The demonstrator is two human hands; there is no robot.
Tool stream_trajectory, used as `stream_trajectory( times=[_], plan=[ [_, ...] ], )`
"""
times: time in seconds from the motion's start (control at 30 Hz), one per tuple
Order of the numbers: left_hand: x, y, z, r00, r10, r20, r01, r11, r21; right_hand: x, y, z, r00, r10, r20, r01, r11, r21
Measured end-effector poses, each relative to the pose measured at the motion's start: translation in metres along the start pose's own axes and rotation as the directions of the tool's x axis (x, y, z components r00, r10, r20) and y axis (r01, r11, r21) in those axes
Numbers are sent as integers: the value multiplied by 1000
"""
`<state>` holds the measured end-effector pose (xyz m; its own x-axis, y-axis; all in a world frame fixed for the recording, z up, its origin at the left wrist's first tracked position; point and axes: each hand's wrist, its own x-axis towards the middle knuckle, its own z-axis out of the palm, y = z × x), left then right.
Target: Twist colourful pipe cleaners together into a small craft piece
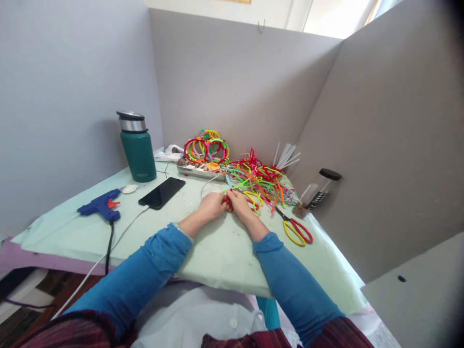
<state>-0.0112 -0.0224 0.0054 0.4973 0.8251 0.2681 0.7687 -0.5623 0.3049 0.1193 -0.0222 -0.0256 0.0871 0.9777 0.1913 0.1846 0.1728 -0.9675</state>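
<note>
My left hand and my right hand meet above the middle of the table, fingers closed in a pinch. Between the fingertips shows a bit of red pipe cleaner, mostly hidden by the fingers. A light green strand rises just behind the hands; I cannot tell whether it is held too. Beyond my right hand spreads a tangled pile of coloured pipe cleaners. Scissors with one red and one yellow handle loop lie to the right of that hand.
Left lie a blue glue gun and a phone with a white cable. A green bottle stands behind them. A metal tray sits below colourful rings. Glue sticks and a black-lidded clear container are right.
</note>
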Motion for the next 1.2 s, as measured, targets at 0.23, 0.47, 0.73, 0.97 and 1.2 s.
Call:
stream_trajectory(
  times=[0.23,0.47,0.73,0.97,1.2],
  plan=[
    [0,-1,2,1000,-11,-17,11,1000,19,-1,-3,0,1000,9,3,-9,1000,25],
    [-1,-1,3,997,-71,-33,72,996,50,-2,-4,0,1000,20,8,-20,997,72],
    [-2,0,2,998,-54,-19,55,998,20,-2,-5,0,1000,23,4,-24,997,78],
    [-3,1,0,1000,-28,-6,28,999,-15,-4,-8,0,1000,29,-2,-29,997,71],
    [-3,0,1,1000,-16,-10,16,999,-31,-3,-6,1,1000,13,-3,-12,996,87]
  ],
)
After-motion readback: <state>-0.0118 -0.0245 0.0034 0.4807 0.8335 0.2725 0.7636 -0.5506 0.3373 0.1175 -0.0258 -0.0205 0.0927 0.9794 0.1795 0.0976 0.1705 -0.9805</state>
